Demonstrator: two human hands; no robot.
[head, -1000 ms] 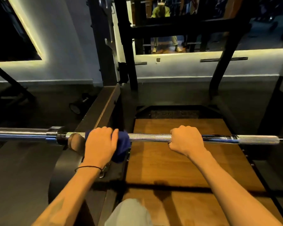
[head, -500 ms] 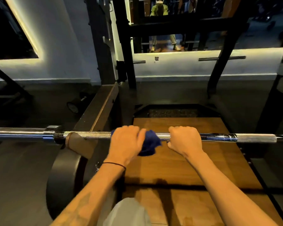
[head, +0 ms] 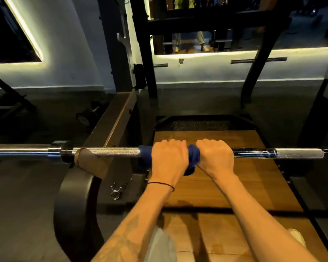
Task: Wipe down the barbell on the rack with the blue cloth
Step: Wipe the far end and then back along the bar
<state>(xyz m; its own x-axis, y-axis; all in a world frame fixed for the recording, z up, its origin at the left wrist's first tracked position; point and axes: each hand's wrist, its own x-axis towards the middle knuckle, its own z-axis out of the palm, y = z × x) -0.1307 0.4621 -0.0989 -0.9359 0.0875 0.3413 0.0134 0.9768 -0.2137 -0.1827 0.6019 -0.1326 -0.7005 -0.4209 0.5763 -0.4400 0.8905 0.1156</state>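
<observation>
The barbell (head: 110, 152) lies level across the scene from left to right, its left part resting in a tan-lined hook (head: 89, 161) of the black rack (head: 144, 72). Its knurled shaft shows bare between the hook and the hands, and again as a pale knurled band at the far right; a chrome sleeve with a collar runs off to the left edge.

The blue cloth (head: 193, 157) is wrapped around the shaft at mid-scene, above the near end of the wooden platform (head: 254, 182). It bunches out on both sides of the left hand (head: 169, 157), with a fold hanging below the bar.

The left hand's grip is curled over the top of the cloth and bar, fingers closed round both. A thin dark band (head: 161, 184) circles that wrist. The right hand (head: 215, 156) sits just to the right, touching the cloth's bunched edge, its grip wrapped over the bare shaft.

Below the hook hangs a large black plate-like disc (head: 70, 205), and a metal spring clip (head: 116, 190) lies just right of it. Farther off, a lit white wall (head: 216, 69) runs behind the rack, with a person's legs (head: 201, 40) visible beyond the opening at top.
</observation>
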